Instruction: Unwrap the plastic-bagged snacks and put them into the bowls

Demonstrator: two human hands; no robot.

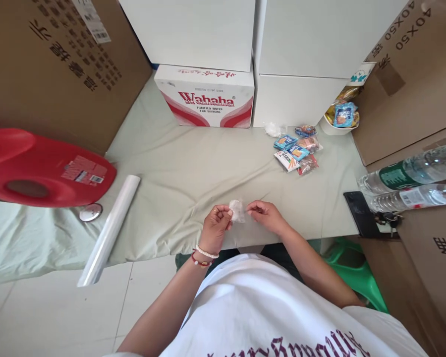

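Between the thumb and curled fingers of my left hand is a small clear plastic packet with whitish contents that I cannot identify. My right hand is at the packet's right edge, thumb and forefinger pinched together. Whether those fingertips grip the thin plastic is too fine to see. Both hands are over the front part of the cloth-covered table. Beyond them, to the right, lies a pile of small wrapped snacks, with a crumpled clear wrapper behind it.
A Wahaha carton and white boxes line the back. A snack-filled white tub, bottles and a black phone are right. Left are a red jug, a round lid and a plastic film roll.
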